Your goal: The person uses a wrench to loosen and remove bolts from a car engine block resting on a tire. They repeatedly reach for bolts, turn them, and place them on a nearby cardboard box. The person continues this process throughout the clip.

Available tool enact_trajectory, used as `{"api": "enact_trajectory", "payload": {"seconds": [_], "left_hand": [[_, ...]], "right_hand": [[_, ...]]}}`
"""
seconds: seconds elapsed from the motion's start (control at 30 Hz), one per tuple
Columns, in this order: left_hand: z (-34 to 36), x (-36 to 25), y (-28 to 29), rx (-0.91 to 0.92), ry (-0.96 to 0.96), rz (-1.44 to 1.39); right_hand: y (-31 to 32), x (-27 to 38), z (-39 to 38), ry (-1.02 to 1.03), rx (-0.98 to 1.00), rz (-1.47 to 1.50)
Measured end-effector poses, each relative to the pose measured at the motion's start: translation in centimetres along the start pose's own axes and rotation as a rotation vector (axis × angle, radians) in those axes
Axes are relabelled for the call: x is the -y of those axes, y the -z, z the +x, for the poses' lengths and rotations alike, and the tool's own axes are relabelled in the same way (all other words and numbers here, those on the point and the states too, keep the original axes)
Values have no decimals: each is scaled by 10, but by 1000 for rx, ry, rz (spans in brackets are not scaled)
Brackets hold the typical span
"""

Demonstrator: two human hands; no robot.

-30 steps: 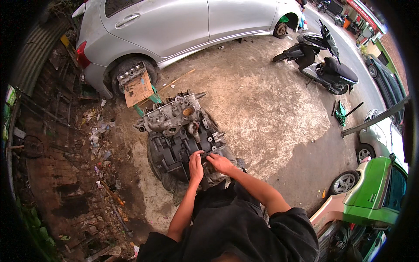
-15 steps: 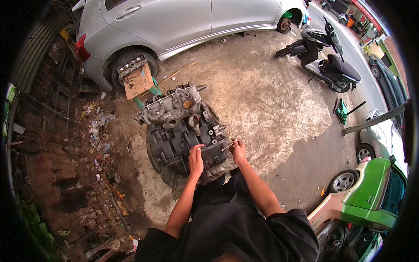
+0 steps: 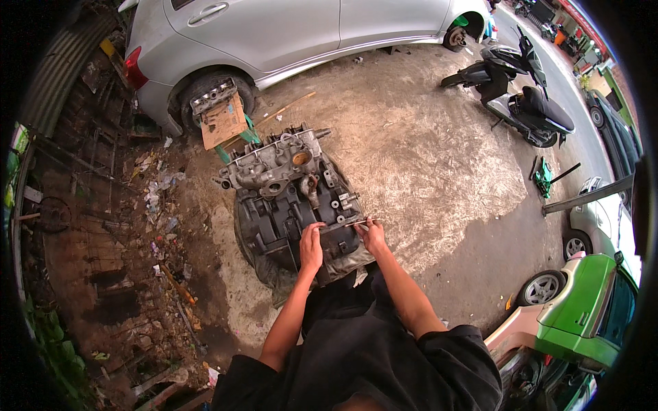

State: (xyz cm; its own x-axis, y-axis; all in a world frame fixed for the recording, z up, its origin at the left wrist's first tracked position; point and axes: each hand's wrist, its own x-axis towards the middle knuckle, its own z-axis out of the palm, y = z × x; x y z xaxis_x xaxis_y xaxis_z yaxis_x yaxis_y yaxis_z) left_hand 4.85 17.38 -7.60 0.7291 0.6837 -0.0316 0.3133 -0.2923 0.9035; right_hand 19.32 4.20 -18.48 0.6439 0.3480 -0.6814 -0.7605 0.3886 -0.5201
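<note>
An engine (image 3: pixel 277 219), grey metal on top and black lower down, sits in front of me on a dark sheet (image 3: pixel 277 293). My left hand (image 3: pixel 310 248) rests at its near side, fingers stretched out and holding nothing I can see. At the engine's near right corner, my right hand (image 3: pixel 372 235) is closed on a thin metal rod (image 3: pixel 355 222). The rod lies nearly level, its left end over the engine's edge beside small round metal fittings (image 3: pixel 340 219). What kind of tool it is, I cannot make out.
Behind the engine, a green stand (image 3: pixel 251 129) bears cardboard (image 3: pixel 224 123) and a metal engine part (image 3: pixel 214 96), near a silver car (image 3: pixel 274 34). Litter (image 3: pixel 156 195) lies left. A scooter (image 3: pixel 514 103), a green tool (image 3: pixel 543 177) and a green car (image 3: pixel 582 301) are at right.
The rod in my right hand has swung from slanting down-left to nearly level. My left hand stays at the engine's near side. The whole view has shifted slightly.
</note>
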Motion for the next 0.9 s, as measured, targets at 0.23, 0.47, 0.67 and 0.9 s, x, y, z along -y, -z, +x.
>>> {"api": "enact_trajectory", "payload": {"seconds": [0.23, 0.47, 0.67, 0.9], "left_hand": [[0, -1, 0, 24, -4, 45], [2, 4, 0, 62, 49, 22], [1, 6, -2, 28, 30, 11], [3, 5, -2, 30, 21, 22]], "right_hand": [[-10, 6, 0, -45, -77, -19], [-14, 13, 6, -107, -43, -107], [-11, 12, 10, -158, -101, -166], [-13, 8, 17, -127, -117, -194]]}}
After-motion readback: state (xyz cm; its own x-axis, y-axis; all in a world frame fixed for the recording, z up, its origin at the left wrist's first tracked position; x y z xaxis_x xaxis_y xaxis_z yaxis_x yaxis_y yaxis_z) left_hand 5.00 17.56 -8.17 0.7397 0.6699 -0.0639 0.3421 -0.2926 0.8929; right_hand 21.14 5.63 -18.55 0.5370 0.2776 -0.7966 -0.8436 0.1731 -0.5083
